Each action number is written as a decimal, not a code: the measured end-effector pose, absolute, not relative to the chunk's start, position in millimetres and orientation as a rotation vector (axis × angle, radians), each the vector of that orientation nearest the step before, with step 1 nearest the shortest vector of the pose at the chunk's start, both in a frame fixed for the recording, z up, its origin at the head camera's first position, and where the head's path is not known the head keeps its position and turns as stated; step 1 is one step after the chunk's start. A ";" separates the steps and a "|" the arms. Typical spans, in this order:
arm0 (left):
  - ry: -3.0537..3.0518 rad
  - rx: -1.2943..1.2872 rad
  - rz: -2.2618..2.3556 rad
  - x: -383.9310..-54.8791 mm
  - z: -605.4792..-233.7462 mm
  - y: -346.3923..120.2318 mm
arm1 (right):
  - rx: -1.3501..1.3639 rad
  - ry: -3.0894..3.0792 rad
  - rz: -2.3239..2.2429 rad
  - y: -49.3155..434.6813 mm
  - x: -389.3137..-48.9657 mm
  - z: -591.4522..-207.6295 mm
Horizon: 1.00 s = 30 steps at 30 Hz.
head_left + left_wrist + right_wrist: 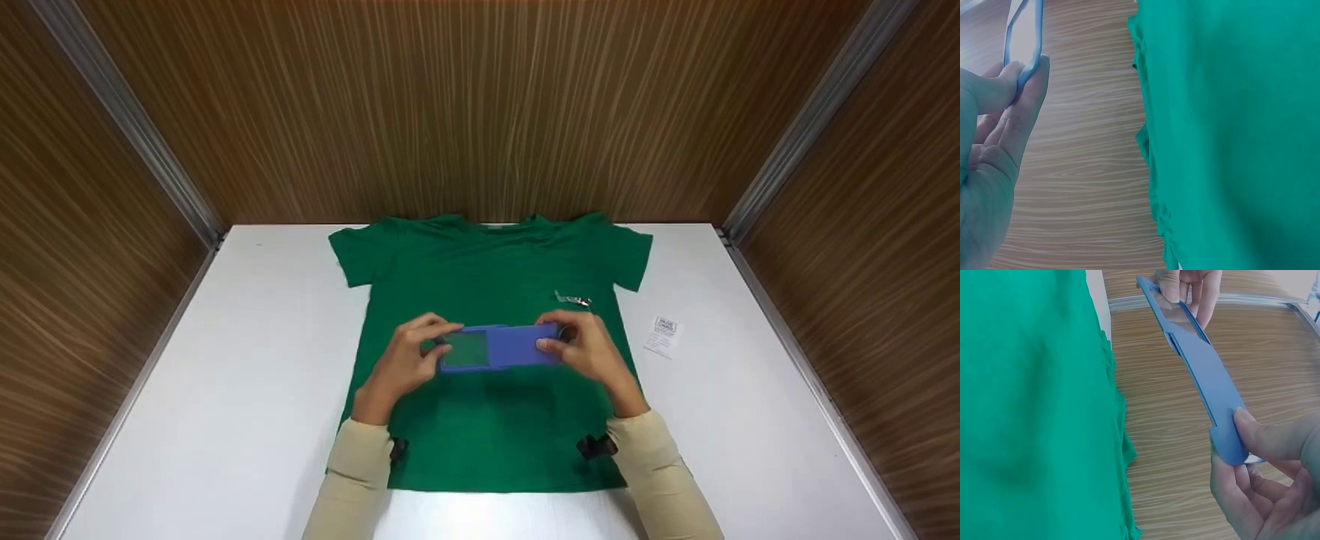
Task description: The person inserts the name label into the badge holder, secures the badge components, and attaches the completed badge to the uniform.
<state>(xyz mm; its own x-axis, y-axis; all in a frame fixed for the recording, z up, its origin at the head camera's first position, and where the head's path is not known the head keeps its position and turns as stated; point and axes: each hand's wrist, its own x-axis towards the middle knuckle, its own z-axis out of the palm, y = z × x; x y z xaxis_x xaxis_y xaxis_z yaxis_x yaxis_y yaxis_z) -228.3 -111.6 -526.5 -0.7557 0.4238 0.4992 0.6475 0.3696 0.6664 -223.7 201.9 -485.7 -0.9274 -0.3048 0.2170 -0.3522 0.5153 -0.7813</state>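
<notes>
A blue plastic card holder (523,346) is held level above a green T-shirt (487,435). Its left part is a clear window in a blue frame; the right part is a solid blue panel, apparently slid partway out. My left hand (405,360) pinches the window end between thumb and fingers. At the other end, my right hand (589,349) grips the blue panel, thumb on the near face. In the right wrist view both hands hold the card holder (1202,371), and a small whitish corner shows by the right fingers. The left wrist view catches only the framed window end (1024,34).
The T-shirt lies spread on a white table (285,360). On it, just beyond my right hand, is a small silvery strap piece (574,300). A printed white paper slip (663,336) lies right of the shirt. Wood-grain panels (480,112) enclose the back and sides.
</notes>
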 end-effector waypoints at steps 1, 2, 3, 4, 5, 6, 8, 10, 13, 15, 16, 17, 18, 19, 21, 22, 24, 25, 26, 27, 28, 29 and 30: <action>-2.386 -0.952 -1.327 -228.5 -526.7 -112.0 | 0.586 -2.688 1.403 202.4 -223.7 -485.3; -2.383 -0.949 -1.327 -228.6 -526.6 -112.1 | 0.589 -2.687 1.400 202.9 -223.7 -485.0; -2.380 -0.946 -1.322 -228.8 -526.6 -112.2 | 0.589 -2.687 1.401 203.3 -223.7 -484.5; -2.377 -0.943 -1.314 -228.9 -526.5 -112.3 | 0.587 -2.687 1.402 203.9 -223.8 -484.3; -2.374 -0.943 -1.308 -229.1 -526.4 -112.5 | 0.589 -2.686 1.400 204.5 -223.9 -484.3; -2.374 -0.942 -1.302 -229.2 -526.3 -112.7 | 0.589 -2.684 1.401 204.9 -224.1 -484.4; -2.376 -0.943 -1.296 -229.5 -525.8 -113.1 | 0.588 -2.682 1.402 205.7 -224.5 -485.0; -2.379 -0.948 -1.289 -229.6 -525.4 -113.7 | 0.588 -2.680 1.405 206.5 -224.8 -485.3; -2.383 -0.949 -1.276 -229.8 -525.3 -114.8 | 0.585 -2.683 1.405 207.2 -224.9 -484.5; -2.377 -0.945 -1.267 -230.2 -525.9 -115.7 | 0.582 -2.687 1.401 207.9 -224.8 -484.1; -2.376 -0.942 -1.262 -230.5 -526.1 -116.1 | 0.577 -2.689 1.399 208.1 -224.6 -483.7; -2.372 -0.938 -1.262 -230.7 -526.4 -116.6 | 0.575 -2.691 1.395 208.5 -224.6 -483.5; -2.370 -0.934 -1.262 -230.9 -526.6 -117.1 | 0.573 -2.692 1.393 208.8 -224.6 -483.3; -2.368 -0.930 -1.262 -231.1 -526.7 -117.6 | 0.573 -2.692 1.392 209.3 -224.7 -483.5; -2.371 -0.922 -1.262 -231.4 -526.6 -118.5 | 0.568 -2.690 1.393 210.1 -225.1 -483.4; -2.373 -0.919 -1.264 -231.5 -526.6 -119.0 | 0.566 -2.689 1.392 210.6 -225.5 -483.5; -2.380 -0.912 -1.263 -231.8 -526.5 -119.8 | 0.562 -2.688 1.388 211.8 -226.1 -484.0; -2.381 -0.910 -1.262 -231.9 -526.6 -120.2 | 0.560 -2.688 1.386 212.5 -226.5 -484.4; -2.383 -0.909 -1.261 -232.0 -526.6 -120.5 | 0.557 -2.687 1.387 213.0 -226.7 -484.3; -2.382 -0.907 -1.260 -232.0 -526.6 -120.8 | 0.556 -2.687 1.386 213.6 -227.0 -484.3; -2.382 -0.906 -1.258 -232.1 -526.7 -121.0 | 0.554 -2.687 1.385 214.2 -227.3 -484.5; -2.381 -0.907 -1.256 -232.2 -526.5 -121.2 | 0.553 -2.687 1.385 214.7 -227.6 -484.7; -2.377 -0.909 -1.254 -232.2 -526.4 -121.3 | 0.551 -2.685 1.387 215.2 -227.9 -484.9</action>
<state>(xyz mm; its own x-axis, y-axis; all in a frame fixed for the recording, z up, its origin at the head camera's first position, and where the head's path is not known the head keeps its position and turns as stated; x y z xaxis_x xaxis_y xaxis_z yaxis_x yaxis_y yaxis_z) -232.2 -121.3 -526.4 -0.7536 0.3919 0.5277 0.6569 0.4181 0.6274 -227.9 215.2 -484.9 -0.9333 -0.2816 0.2227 -0.3445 0.5283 -0.7760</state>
